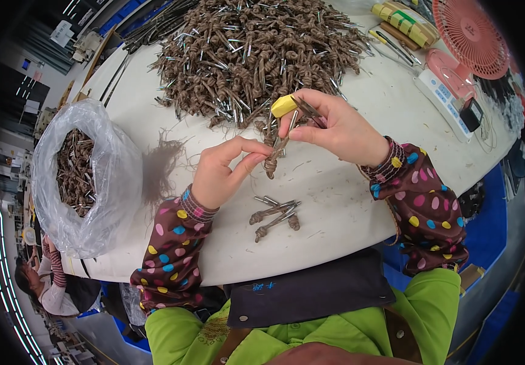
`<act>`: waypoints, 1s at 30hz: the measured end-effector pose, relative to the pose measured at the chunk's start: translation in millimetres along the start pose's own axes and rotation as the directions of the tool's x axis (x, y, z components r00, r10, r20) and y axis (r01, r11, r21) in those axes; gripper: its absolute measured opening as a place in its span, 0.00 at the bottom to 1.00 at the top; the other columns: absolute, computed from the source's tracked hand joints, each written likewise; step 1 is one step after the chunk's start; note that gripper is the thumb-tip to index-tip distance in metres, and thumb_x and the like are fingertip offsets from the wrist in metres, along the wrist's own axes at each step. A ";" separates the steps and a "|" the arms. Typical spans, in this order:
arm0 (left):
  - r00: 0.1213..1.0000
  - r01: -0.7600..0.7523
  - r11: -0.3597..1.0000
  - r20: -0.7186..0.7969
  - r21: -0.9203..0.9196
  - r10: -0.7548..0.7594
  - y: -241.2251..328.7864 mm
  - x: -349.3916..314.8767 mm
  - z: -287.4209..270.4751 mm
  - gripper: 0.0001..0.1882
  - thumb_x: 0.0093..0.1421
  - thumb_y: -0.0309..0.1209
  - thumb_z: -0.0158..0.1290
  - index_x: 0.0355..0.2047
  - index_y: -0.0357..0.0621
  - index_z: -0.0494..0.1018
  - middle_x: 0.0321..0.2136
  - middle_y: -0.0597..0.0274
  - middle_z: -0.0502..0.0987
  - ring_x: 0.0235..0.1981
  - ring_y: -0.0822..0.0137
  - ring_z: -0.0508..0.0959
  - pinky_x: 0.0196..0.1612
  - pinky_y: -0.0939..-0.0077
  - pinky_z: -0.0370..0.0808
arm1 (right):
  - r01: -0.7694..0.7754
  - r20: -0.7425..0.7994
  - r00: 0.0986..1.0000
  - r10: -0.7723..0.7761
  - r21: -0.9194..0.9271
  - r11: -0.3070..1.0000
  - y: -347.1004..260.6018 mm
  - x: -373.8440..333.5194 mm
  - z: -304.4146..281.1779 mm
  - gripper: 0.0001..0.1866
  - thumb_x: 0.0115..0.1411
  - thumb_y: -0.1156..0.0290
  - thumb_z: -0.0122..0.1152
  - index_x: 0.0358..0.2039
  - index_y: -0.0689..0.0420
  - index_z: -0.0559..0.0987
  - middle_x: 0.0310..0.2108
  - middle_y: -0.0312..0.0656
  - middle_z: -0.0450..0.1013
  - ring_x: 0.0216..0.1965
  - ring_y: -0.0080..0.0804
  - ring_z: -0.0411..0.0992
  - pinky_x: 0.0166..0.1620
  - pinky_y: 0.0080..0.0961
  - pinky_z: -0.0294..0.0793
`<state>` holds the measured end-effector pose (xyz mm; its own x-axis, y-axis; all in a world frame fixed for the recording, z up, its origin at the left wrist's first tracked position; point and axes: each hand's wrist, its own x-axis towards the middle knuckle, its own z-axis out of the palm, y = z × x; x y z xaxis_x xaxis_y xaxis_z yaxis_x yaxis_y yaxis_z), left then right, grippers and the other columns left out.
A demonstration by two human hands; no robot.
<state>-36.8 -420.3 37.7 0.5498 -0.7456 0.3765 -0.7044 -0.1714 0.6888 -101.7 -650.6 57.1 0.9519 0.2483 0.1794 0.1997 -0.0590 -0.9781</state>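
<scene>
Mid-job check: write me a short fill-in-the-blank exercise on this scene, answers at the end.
1. The metal snips are in the person's ____ hand.
2. The other hand pinches a knotted cord coloured ____.
3. The clear plastic bag stands toward the ____ side of the white table.
4. Beside the white power strip stands a pink ____.

Missing words: right; brown; left; fan.

One heap of brown knotted cords with metal tips (pixel 256 55); left of it, one translucent plastic bag (pixel 116 198); right, one pink plastic fan (pixel 470 38), one white oblong power strip (pixel 441 100); in front, three loose cords (pixel 273 212).
</scene>
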 end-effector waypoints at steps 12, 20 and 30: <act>0.955 0.295 0.543 0.257 -0.786 -0.148 -1.9 -7.3 10.1 0.05 0.67 0.27 0.41 0.38 0.39 0.65 0.36 0.53 0.77 0.36 0.67 0.78 0.41 0.75 0.74 | 0.099 -0.093 0.990 -0.105 -0.067 0.993 -1.3 -4.1 10.6 0.23 0.59 0.71 0.58 0.52 0.62 0.64 0.35 0.37 0.72 0.30 0.17 0.68 0.34 0.15 0.67; 0.984 0.095 0.946 -0.115 -0.310 -0.137 -3.7 -3.8 13.2 0.05 0.65 0.25 0.45 0.37 0.36 0.67 0.33 0.58 0.78 0.35 0.74 0.76 0.40 0.82 0.71 | 0.123 -0.100 0.976 -0.193 -0.477 0.870 3.5 -12.4 24.5 0.10 0.61 0.67 0.56 0.36 0.60 0.69 0.27 0.43 0.68 0.25 0.31 0.68 0.29 0.25 0.66; 0.983 0.080 0.980 -0.149 -0.183 -0.108 -7.6 -6.6 17.1 0.04 0.61 0.24 0.51 0.36 0.39 0.73 0.30 0.60 0.78 0.30 0.71 0.77 0.36 0.82 0.71 | 0.130 -0.089 0.965 -0.249 -0.660 0.740 9.4 -10.4 33.1 0.11 0.57 0.64 0.60 0.27 0.58 0.72 0.24 0.40 0.69 0.24 0.37 0.68 0.27 0.28 0.66</act>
<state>-42.7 -425.1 19.3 0.6834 -0.6182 0.3884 -0.5642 -0.1096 0.8183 -117.4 -621.7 42.4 0.8891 0.1686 0.4256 0.4251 -0.6490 -0.6309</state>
